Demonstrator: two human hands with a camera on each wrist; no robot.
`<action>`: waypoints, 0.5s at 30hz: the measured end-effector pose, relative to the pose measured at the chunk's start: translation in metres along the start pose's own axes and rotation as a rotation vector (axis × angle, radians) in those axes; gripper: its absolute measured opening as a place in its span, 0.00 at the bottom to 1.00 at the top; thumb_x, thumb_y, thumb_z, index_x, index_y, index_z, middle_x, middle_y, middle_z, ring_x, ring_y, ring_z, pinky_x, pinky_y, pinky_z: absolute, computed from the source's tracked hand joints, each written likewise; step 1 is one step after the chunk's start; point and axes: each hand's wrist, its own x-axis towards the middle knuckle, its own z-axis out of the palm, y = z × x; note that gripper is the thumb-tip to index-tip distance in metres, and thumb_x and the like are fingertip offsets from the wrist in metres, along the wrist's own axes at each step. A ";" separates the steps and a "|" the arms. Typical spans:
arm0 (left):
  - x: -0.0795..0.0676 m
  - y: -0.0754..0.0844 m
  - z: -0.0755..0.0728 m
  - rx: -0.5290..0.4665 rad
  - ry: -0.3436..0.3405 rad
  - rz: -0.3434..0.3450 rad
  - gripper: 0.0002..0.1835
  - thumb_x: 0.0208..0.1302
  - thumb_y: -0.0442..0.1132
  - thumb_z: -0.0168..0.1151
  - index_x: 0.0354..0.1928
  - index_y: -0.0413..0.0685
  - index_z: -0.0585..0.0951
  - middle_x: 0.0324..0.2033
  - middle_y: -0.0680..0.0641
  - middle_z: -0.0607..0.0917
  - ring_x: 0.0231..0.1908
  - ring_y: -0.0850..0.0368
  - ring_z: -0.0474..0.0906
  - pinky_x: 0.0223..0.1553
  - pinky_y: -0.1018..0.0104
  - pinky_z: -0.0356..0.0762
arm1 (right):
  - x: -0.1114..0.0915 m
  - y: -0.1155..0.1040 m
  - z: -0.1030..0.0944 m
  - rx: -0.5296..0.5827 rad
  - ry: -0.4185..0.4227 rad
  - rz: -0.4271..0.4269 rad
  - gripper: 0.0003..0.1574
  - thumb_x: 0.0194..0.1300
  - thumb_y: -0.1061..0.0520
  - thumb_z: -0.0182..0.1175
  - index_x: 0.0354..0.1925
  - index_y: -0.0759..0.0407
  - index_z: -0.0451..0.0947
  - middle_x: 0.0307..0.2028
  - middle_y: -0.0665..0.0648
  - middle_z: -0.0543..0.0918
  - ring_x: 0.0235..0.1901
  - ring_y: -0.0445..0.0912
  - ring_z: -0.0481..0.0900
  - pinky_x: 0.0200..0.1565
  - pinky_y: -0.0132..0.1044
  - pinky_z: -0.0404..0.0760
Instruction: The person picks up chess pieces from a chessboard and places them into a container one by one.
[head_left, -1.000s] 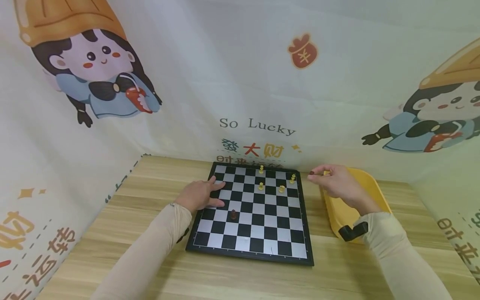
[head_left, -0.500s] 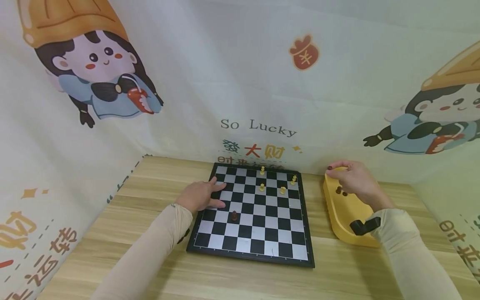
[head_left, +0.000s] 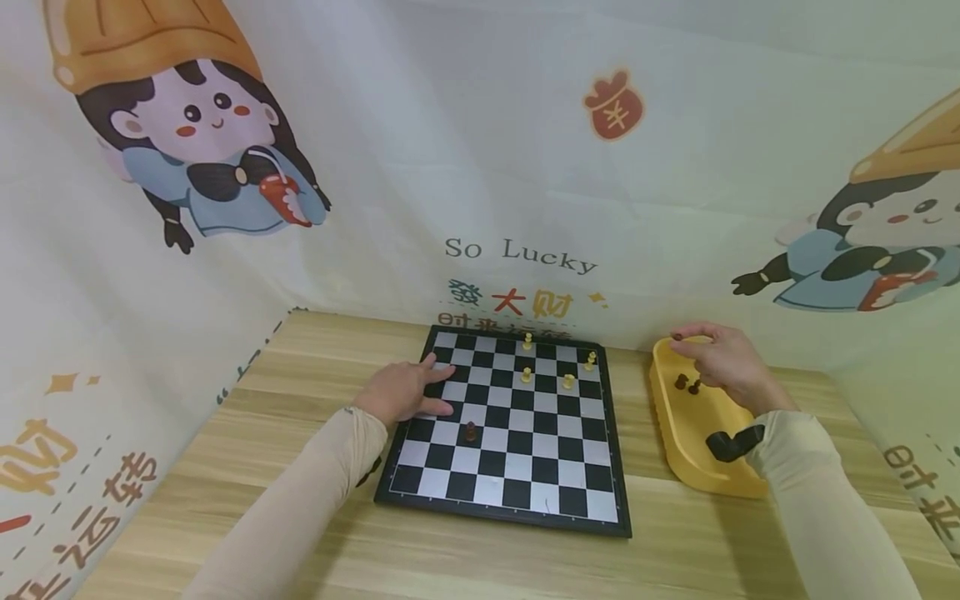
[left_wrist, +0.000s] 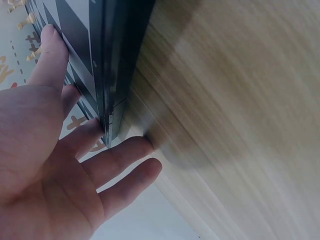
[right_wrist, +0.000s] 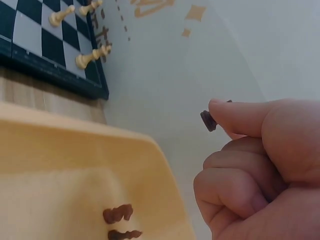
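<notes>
Right hand (head_left: 727, 367) is moving over the tray's (head_left: 666, 433) far edge, pinching a chess piece (right_wrist: 207, 121); spread left hand (head_left: 396, 393) is touching the chessboard (head_left: 517, 464).

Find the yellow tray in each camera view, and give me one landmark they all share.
Head: right side, beside the chessboard, with the right hand partly covering the yellow tray.
Left wrist: not in the picture.
Right wrist: lower left, cut off by the frame, with two dark chess pieces inside.
Shared landmark: the chessboard, central in the head view and toward the upper left in both wrist views.
</notes>
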 end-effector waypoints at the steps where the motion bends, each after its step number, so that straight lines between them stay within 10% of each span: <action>1: 0.000 0.000 0.000 0.002 0.000 0.000 0.43 0.62 0.66 0.62 0.77 0.65 0.65 0.78 0.42 0.61 0.69 0.35 0.72 0.68 0.47 0.75 | 0.001 0.002 -0.001 -0.003 0.000 0.004 0.33 0.78 0.49 0.54 0.70 0.69 0.63 0.12 0.36 0.62 0.11 0.34 0.54 0.17 0.27 0.61; 15: 0.000 -0.002 0.002 -0.013 0.008 0.005 0.42 0.61 0.67 0.62 0.77 0.66 0.65 0.78 0.43 0.61 0.69 0.36 0.72 0.68 0.47 0.75 | 0.014 0.029 -0.014 0.028 -0.004 0.049 0.32 0.78 0.50 0.54 0.68 0.68 0.63 0.31 0.32 0.81 0.13 0.33 0.56 0.18 0.28 0.63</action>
